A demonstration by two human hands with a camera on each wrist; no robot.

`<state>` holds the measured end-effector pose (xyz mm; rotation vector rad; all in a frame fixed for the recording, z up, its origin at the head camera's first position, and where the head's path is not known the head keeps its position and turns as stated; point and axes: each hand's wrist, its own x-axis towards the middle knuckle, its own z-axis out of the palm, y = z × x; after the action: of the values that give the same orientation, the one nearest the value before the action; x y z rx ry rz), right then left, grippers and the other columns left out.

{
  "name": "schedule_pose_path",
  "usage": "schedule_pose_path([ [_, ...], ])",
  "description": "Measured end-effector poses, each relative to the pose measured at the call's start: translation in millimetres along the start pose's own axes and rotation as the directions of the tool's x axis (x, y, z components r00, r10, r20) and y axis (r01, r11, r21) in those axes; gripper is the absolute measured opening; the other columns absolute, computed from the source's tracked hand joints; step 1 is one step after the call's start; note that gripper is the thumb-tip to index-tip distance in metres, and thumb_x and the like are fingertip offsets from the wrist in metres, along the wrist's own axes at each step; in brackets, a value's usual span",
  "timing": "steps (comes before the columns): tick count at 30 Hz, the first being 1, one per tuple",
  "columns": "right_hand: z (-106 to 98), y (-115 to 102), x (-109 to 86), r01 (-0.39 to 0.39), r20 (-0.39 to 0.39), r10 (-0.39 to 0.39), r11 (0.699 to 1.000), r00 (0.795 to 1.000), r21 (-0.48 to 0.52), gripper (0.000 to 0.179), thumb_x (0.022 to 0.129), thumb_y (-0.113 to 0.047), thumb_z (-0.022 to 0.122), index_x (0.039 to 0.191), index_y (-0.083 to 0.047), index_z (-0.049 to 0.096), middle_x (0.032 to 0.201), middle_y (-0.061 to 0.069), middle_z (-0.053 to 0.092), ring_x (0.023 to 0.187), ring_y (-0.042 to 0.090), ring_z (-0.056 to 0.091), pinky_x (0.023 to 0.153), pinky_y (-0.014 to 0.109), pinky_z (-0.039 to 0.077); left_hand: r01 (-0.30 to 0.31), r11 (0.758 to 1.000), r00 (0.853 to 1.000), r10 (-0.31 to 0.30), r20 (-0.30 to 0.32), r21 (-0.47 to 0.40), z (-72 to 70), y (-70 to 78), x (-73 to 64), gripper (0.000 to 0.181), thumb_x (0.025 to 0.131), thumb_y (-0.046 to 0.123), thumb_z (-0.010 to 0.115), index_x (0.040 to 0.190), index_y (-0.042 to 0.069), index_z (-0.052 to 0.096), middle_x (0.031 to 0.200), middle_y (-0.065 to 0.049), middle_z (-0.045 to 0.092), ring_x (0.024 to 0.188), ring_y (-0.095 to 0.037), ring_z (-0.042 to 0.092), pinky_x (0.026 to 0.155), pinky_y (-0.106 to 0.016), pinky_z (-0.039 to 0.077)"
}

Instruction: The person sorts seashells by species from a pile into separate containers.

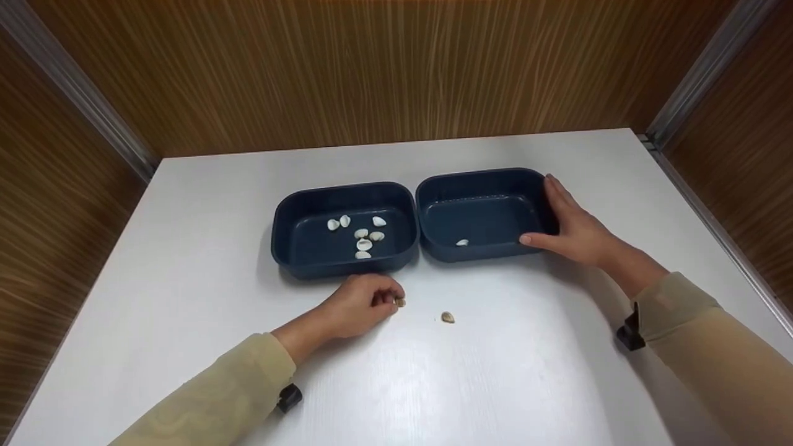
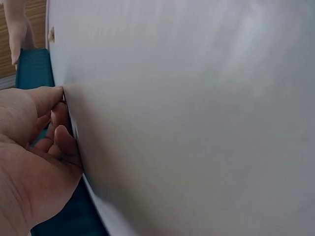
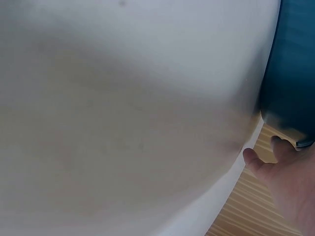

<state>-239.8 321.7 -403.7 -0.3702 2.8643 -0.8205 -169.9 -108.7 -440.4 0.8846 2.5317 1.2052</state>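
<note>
My left hand (image 1: 362, 302) pinches a small brownish seashell (image 1: 401, 303) between thumb and fingertips, low over the table in front of the left box. Its fingers (image 2: 61, 140) hide the shell in the left wrist view. Another brown shell (image 1: 447, 317) lies on the table to the right of that hand. Against the right end of the right dark blue box (image 1: 483, 251) rests my right hand (image 1: 579, 232), fingers extended along the side and thumb at the front rim. One pale shell (image 1: 462, 243) is inside this box. The left dark blue box (image 1: 334, 268) holds several white shells (image 1: 363, 244).
The two boxes stand side by side on a white table (image 1: 204, 217). Wood-grained panels (image 1: 396, 74) rise behind the table and at both sides, with metal strips at the corners.
</note>
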Motion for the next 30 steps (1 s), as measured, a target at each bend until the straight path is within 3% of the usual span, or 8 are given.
schedule_pose_path([
  [17,-0.2,-1.8,-1.4,0.004,0.003,-0.004,1.000,1.000,0.003,0.120,0.095,-0.058,0.072,0.170,-0.019,-0.012,0.177,0.001,-0.015,0.163,0.037,0.000,0.124,0.068,0.014,0.004,1.000,1.000,-0.005,-0.015,-0.025,-0.2,0.8,0.2,0.007,0.095,0.002,0.072,0.101,0.004,0.075,0.083,0.005,0.063,0.075,-0.008,0.056,0.070,-0.022,0.047],
  [30,0.0,-2.0,-1.2,0.007,0.000,-0.007,1.000,1.000,0.005,0.121,0.095,-0.059,0.073,0.170,-0.019,-0.013,0.177,0.002,-0.015,0.163,0.036,-0.002,0.124,0.068,0.013,-0.006,1.000,1.000,0.006,-0.008,0.015,0.5,0.4,0.2,0.012,0.093,-0.003,0.069,0.100,0.005,0.075,0.083,0.005,0.063,0.076,-0.008,0.056,0.071,-0.023,0.047],
])
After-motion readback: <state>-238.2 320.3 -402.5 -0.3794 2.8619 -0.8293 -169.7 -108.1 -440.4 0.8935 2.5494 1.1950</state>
